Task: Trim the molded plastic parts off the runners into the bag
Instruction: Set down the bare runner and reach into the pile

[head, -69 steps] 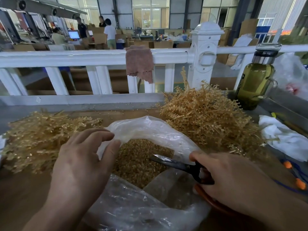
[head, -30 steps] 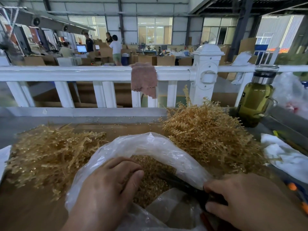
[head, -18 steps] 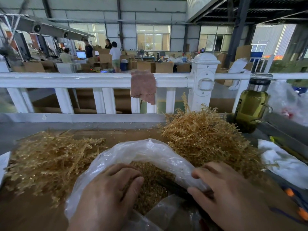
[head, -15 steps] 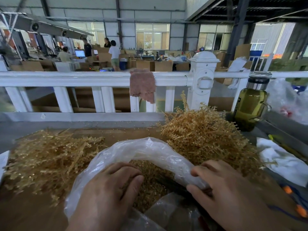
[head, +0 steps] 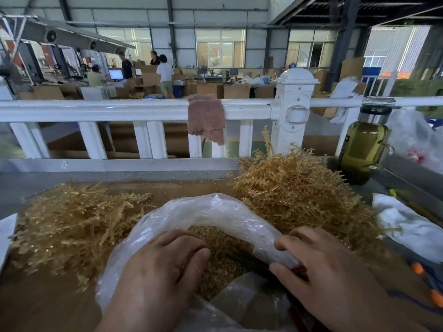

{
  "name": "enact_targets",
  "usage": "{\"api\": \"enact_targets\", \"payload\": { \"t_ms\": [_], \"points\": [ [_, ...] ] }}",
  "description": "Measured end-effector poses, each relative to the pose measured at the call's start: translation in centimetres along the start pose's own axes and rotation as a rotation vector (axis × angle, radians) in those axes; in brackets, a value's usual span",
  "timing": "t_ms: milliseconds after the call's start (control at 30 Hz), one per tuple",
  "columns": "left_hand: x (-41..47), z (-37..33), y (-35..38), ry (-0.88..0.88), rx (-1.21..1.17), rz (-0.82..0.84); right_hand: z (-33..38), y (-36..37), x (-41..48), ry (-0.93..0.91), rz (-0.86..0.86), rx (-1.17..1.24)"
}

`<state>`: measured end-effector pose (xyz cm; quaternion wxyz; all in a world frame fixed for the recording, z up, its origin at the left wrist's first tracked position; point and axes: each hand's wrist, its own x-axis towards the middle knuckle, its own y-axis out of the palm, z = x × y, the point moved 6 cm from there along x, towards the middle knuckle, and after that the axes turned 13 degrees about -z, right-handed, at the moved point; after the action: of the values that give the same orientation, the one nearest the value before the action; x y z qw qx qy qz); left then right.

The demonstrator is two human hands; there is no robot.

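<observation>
The left grip [head: 157, 271] lay curled on the trimmed parts [head: 225, 269] inside the bag [head: 211, 209], its hold unclear, while the right grip [head: 330, 276] pinched the bag's rim over the scissors [head: 249, 261]; a wide mouth seemed best.

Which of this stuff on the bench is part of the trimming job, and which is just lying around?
Job: plastic bag, trimmed parts inside it, scissors in the right hand, left runner pile, right runner pile.
Lying about: olive-green bottle, pink cloth on the railing, white rag.
</observation>
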<state>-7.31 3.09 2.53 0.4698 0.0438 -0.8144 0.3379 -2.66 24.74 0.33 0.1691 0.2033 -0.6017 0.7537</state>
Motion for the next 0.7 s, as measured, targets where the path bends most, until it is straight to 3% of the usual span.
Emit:
{"api": "enact_targets", "payload": {
  "t_ms": [700],
  "points": [
    [-0.08,0.37,0.39,-0.059,-0.017,0.031,-0.2,-0.09,0.08,0.007,0.012,-0.008]
  ]
}}
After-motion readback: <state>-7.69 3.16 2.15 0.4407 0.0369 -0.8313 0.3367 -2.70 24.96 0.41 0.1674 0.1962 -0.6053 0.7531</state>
